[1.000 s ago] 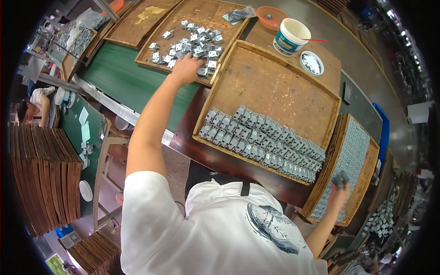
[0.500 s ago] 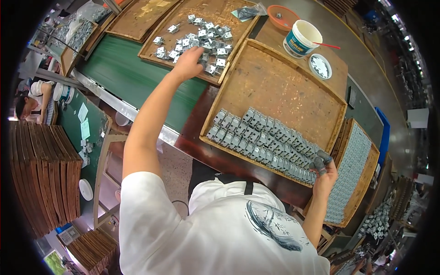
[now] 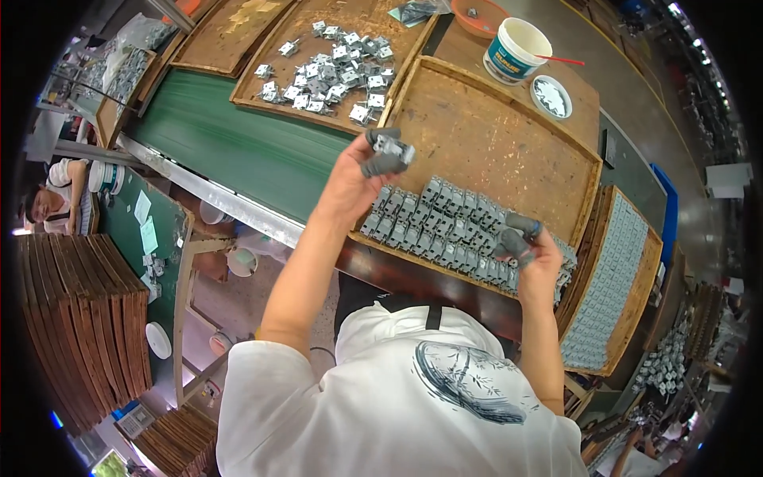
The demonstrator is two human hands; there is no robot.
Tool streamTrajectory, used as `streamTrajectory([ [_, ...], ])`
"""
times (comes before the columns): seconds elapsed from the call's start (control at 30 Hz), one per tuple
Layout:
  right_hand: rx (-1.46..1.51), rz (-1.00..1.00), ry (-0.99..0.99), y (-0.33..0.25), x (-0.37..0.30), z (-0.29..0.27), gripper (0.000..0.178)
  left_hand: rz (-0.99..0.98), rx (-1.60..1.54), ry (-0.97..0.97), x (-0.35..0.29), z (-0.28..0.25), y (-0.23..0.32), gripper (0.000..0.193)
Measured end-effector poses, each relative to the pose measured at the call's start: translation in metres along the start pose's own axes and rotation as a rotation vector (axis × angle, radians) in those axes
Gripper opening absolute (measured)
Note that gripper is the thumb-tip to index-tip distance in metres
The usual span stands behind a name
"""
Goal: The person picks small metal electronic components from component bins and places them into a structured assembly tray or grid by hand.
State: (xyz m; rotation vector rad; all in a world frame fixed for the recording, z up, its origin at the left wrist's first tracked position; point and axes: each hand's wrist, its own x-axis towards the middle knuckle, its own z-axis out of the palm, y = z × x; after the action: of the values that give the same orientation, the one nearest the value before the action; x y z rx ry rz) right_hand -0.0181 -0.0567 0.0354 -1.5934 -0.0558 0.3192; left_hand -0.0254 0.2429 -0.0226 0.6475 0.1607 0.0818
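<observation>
My left hand (image 3: 350,187), with dark grey covers on its fingertips, pinches a small silvery metal bracket-like part (image 3: 395,149) above the left edge of a shallow wooden tray (image 3: 485,131). Tight rows of similar metal parts (image 3: 445,226) line the near side of this tray. Over the right end of those rows is my right hand (image 3: 540,258), its covered thumb and fingers drawn together; whatever lies between them cannot be made out. Farther left, a loose heap of the same parts (image 3: 342,67) lies in a second wooden tray (image 3: 362,17).
A white bucket (image 3: 509,56) with a red stick, a white bowl (image 3: 551,97) and an orange basin (image 3: 479,17) stand beyond the tray. A filled tray (image 3: 608,278) is at right. Left are a green belt (image 3: 214,119), stacked wooden trays (image 3: 83,318) and another person (image 3: 60,195).
My left hand has come from the heap toward me and rightward, bringing a metal part. My right hand has shifted left and slightly up over the rows.
</observation>
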Motion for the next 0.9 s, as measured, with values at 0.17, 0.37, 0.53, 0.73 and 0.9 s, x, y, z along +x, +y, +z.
streamTrajectory([
  [0.17, 0.123, -0.029, -0.071, -0.015, 0.006, 0.038, 0.033, -0.039, 0.260, 0.029, -0.037, 0.024, -0.008, 0.040],
  [0.37, -0.813, -0.481, -0.296, -0.030, 0.002, 0.048, 0.029, 0.089, 0.471, -0.079, -0.067, 0.042, -0.007, 0.037],
  [0.53, -0.777, -0.612, -0.284, -0.031, 0.002, 0.056, 0.028, 0.070, 0.545, -0.153, -0.078, 0.051, -0.007, 0.040],
  [0.73, -0.842, -0.653, -0.284, -0.020, 0.003, 0.060, 0.023, 0.179, 0.842, -0.115, -0.085, 0.058, -0.029, 0.039],
  [0.9, -0.878, -0.696, -0.130, 0.001, 0.005, 0.064, 0.021, 0.206, 0.841, 0.035, -0.084, 0.066, -0.047, 0.040],
])
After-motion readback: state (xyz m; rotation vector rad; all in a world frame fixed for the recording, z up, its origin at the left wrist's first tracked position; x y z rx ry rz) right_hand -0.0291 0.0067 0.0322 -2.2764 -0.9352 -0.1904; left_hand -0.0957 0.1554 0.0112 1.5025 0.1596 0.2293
